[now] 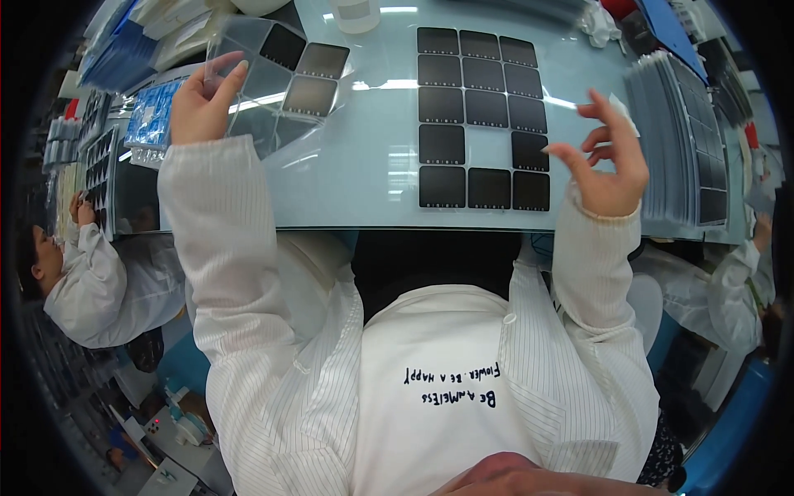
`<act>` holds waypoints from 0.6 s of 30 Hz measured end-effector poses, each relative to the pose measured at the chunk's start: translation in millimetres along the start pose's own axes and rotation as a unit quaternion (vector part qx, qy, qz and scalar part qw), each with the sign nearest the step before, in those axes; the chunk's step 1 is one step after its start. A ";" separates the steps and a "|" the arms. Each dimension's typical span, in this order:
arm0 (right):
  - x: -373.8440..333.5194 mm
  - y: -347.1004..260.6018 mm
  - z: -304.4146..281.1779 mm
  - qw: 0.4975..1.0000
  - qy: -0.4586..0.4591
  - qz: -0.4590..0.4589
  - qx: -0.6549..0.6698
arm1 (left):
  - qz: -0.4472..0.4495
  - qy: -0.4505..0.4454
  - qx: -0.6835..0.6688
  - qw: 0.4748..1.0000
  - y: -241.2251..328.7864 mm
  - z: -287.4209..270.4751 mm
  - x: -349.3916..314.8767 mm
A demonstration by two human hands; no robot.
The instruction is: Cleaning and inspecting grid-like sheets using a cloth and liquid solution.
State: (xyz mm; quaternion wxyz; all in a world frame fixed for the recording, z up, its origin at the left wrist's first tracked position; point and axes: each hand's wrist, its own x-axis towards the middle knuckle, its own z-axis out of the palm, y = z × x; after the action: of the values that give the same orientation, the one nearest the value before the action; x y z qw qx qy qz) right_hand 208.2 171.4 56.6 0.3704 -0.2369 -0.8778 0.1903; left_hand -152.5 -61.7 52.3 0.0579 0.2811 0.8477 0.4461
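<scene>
My left hand grips a clear plastic tray by its left side, thumb on top. The tray is tilted above the table and divided into square pockets. Dark square panels sit in some of its pockets; others look see-through. At centre right, several dark square panels lie in three columns on the table, with one gap in the middle column near the front. My right hand hovers just right of these panels, thumb and fingers apart. No panel shows between its fingers.
The pale glossy table ends at a front edge near my body. A tall stack of clear trays stands at right. Blue-and-white packets lie at left, a translucent container at the back. Co-workers sit on both sides.
</scene>
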 end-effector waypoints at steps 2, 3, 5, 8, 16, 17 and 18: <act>-3.7 -17.3 8.4 0.999 -0.029 0.012 0.044 | 0.041 -0.099 -0.108 0.988 34.3 9.1 -13.5; -3.5 -28.6 12.3 0.992 -0.065 0.011 0.106 | 0.044 -0.102 -0.105 0.988 49.5 4.8 -23.8; -0.3 -49.0 20.3 0.985 -0.098 -0.024 0.137 | 0.029 -0.207 -0.137 0.968 72.0 -1.4 -46.5; 0.4 -69.9 36.6 0.969 -0.089 -0.012 0.230 | 0.063 -0.264 -0.193 0.943 94.8 9.6 -73.0; -18.4 -73.0 68.1 0.964 -0.127 0.031 0.230 | -0.042 -0.380 -0.350 0.855 111.8 28.6 -100.6; -22.7 -73.1 70.3 0.962 -0.120 0.034 0.242 | -0.052 -0.378 -0.367 0.848 112.4 30.6 -102.6; -26.5 -71.6 73.2 0.960 -0.112 0.038 0.253 | -0.061 -0.376 -0.385 0.841 112.4 32.4 -103.2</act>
State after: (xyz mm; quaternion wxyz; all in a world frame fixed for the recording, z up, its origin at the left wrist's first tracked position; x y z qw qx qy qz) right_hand 150.6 86.7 30.5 0.3105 -0.1454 -0.8271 0.4454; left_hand -7.2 -42.8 105.9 0.5026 0.3297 0.5364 0.5924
